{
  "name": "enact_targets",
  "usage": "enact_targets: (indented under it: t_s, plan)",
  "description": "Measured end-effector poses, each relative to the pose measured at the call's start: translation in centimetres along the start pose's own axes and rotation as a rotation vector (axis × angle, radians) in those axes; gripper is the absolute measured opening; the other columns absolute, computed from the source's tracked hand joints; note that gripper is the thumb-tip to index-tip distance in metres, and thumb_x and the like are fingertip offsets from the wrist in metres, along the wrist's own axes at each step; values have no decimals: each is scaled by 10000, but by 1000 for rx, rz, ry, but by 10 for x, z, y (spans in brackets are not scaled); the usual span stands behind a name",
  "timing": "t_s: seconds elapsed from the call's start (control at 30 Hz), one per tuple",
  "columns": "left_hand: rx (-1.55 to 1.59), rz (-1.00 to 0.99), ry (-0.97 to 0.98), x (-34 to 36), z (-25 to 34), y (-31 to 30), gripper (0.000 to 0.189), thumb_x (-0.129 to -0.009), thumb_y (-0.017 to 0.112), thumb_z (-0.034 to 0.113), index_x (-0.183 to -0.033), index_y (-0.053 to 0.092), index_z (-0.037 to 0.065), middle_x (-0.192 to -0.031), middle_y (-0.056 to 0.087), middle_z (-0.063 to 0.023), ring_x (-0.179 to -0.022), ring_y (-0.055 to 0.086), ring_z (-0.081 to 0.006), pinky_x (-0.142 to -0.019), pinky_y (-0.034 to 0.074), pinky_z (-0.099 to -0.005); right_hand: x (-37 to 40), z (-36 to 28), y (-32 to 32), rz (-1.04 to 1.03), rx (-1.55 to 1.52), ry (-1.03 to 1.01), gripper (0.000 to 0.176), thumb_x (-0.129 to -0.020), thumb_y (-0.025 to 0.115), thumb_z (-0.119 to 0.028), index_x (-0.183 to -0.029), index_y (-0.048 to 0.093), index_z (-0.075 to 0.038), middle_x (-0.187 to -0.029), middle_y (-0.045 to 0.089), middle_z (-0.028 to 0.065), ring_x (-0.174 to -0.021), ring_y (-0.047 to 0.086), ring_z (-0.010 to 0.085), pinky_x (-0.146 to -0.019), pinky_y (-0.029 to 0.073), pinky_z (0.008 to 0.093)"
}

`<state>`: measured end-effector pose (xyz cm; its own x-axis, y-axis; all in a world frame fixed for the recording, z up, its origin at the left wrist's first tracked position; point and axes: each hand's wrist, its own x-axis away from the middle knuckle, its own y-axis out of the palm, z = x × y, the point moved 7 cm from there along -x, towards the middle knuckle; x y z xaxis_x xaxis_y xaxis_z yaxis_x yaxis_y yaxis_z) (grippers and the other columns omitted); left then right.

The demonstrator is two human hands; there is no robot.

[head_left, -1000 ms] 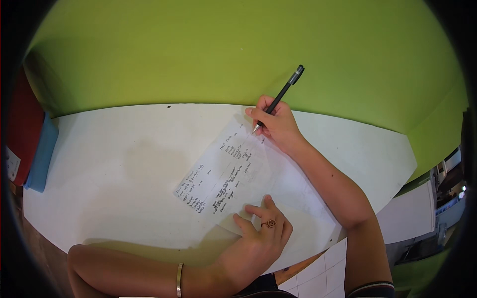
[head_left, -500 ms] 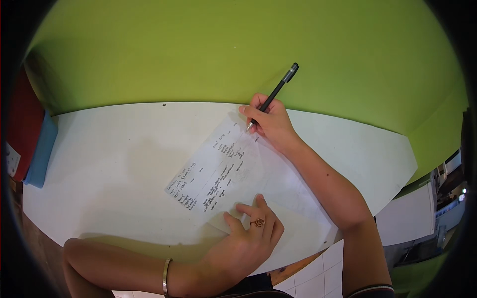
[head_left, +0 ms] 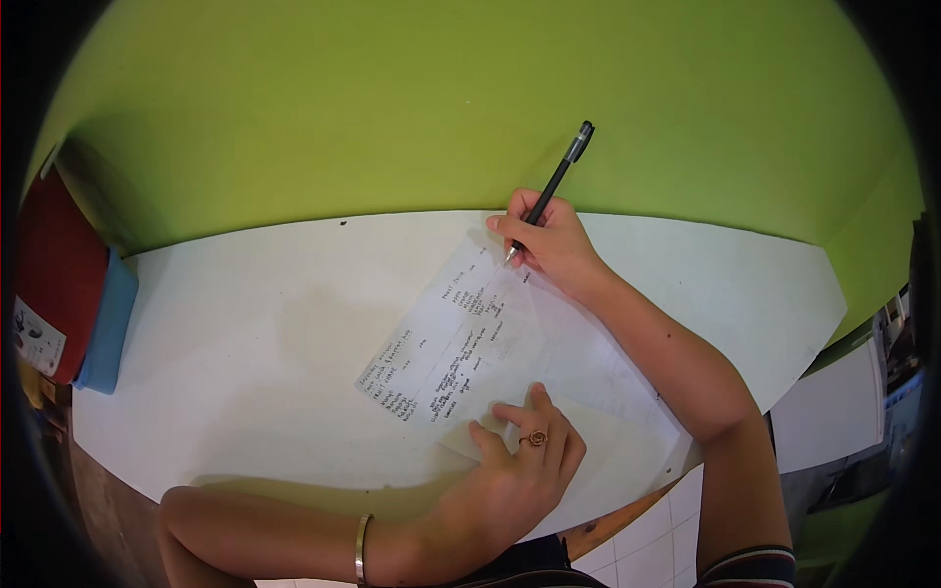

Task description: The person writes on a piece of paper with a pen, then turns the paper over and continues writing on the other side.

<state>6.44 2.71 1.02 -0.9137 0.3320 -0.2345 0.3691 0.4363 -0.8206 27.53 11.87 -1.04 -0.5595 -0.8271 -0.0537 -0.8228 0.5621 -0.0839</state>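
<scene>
A sheet of paper [head_left: 423,345] with handwritten lists in dark ink lies slanted on the white table. My right hand [head_left: 557,243] grips a black pen [head_left: 556,183] near its tip, with the point at the paper's upper edge. The pen's capped end leans up and to the right. Along the sheet's lower edge rests my left hand [head_left: 518,472], fingers spread and slightly bent, holding nothing. It wears a flower-shaped ring [head_left: 534,438], and a bracelet [head_left: 361,549] circles that wrist.
The white table [head_left: 245,363] has a curved edge and meets a green wall [head_left: 392,108] at the back. A red box [head_left: 61,284] and a blue container [head_left: 110,323] stand at its left end. White floor tiles [head_left: 637,534] show below.
The whole view has shifted, so the table, paper and arms appear slightly further right and lower. The right hand still holds the pen at the paper; the left hand keeps its pose.
</scene>
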Motion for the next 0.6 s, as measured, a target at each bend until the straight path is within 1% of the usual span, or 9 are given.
enact_targets:
  t_s: [0.23, 0.33, 0.43, 0.53, 0.6]
  plan:
    - [30, -28, 2, -2, -1, -3, 284, -802, 510, 151, -1033, 545, -10, -1107, 586, -209, -850, 552, -255, -586, 536, -291, 1, -2, 0, -2, 39, -18, 262, -824, 662, -153, -670, 457, -103, -566, 517, -7, -456, 476, 49, -398, 298, 185]
    - [-22, -2, 18, -1, 2, -2, 355, -762, 520, 231, -1022, 548, -9, -1119, 587, -207, -811, 542, -255, -550, 511, -328, 2, -3, 0, -15, 44, -33, 261, -824, 662, -153, -671, 457, -102, -569, 517, -9, -457, 477, 51, -400, 302, 185]
    - [9, -37, 9, -1, 0, -1, 291, -797, 508, 153, -1035, 539, -12, -1114, 582, -212, -852, 556, -259, -581, 536, -300, 0, -1, 0, 1, 50, -21, 260, -825, 662, -155, -672, 459, -101, -570, 517, -7, -458, 477, 53, -402, 307, 185]
    - [18, -35, -6, -1, -1, -2, 290, -794, 509, 152, -1033, 539, -10, -1115, 582, -212, -851, 553, -262, -581, 534, -307, 1, -2, 2, 8, 32, -14, 260, -827, 661, -155, -673, 459, -97, -569, 517, -2, -455, 472, 54, -403, 311, 185]
    - [6, -33, -5, 0, 0, -1, 292, -792, 510, 152, -1033, 539, -10, -1116, 582, -211, -848, 550, -264, -582, 533, -309, 1, -2, 2, 7, 19, -2, 273, -821, 659, -153, -653, 454, -86, -571, 494, -4, -457, 465, 62, -423, 350, 205]
